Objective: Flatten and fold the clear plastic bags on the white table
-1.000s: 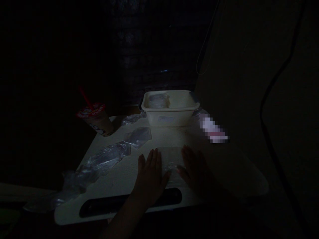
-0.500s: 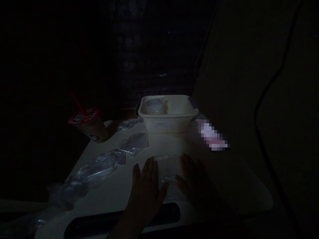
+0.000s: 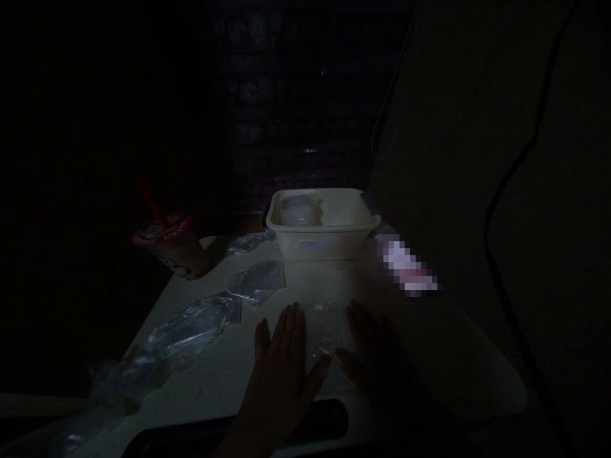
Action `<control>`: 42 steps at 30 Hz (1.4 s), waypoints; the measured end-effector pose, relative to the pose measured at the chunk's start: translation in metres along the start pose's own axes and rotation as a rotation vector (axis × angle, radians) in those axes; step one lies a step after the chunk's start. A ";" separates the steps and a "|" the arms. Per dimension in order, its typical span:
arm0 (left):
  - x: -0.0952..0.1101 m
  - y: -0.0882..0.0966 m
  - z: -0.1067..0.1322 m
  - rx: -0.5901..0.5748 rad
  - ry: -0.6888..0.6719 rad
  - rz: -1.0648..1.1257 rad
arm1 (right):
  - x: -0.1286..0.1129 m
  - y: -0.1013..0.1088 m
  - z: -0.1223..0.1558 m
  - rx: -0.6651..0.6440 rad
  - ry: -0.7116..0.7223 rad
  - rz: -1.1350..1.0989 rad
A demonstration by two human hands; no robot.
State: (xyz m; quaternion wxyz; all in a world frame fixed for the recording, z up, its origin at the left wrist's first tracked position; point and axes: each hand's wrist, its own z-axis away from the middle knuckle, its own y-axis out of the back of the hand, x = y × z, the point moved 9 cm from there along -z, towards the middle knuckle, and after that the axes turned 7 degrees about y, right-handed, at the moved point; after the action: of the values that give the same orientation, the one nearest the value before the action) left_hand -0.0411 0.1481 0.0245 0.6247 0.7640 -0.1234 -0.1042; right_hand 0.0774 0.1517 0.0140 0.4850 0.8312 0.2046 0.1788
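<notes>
The scene is very dark. A clear plastic bag (image 3: pixel 324 324) lies flat on the white table between my hands. My left hand (image 3: pixel 281 362) rests palm down along the bag's left side, fingers stretched forward and thumb out to the right. On the other side, my right hand (image 3: pixel 372 350) lies in shadow with its fingers extended and its thumb near the left thumb. Both hands touch the bag's edges. Beyond them stands a white plastic bin (image 3: pixel 319 243) with dark handles, holding a stack of clear packets (image 3: pixel 300 210).
More clear plastic bags (image 3: pixel 195 321) trail across the left of the table (image 3: pixel 200 375). A drink cup (image 3: pixel 184 251) with a red lid and straw stands at the left edge. A black bar (image 3: pixel 181 436) runs along the front. A bright pixelated object (image 3: pixel 405 264) lies at right.
My left thumb has moved a little right, closer to my right thumb. The whole view has shifted slightly, so things sit a bit lower. Both hands stay flat.
</notes>
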 end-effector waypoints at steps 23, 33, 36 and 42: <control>0.002 0.001 -0.003 0.000 -0.022 -0.031 | 0.000 0.002 -0.003 -0.030 -0.021 -0.043; 0.007 0.023 0.000 0.025 -0.078 0.095 | 0.019 0.007 0.000 0.103 -0.122 -0.192; 0.035 0.036 0.008 0.057 -0.245 0.164 | 0.024 0.003 0.001 0.129 -0.151 -0.234; 0.067 0.036 0.014 0.154 -0.309 0.161 | 0.023 0.002 0.000 0.139 -0.132 -0.245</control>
State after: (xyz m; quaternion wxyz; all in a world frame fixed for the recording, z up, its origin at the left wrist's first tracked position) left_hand 0.0154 0.1070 0.0568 0.5443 0.7722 -0.2862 -0.1599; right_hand 0.0974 0.1631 0.0179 0.4568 0.8416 0.2842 0.0484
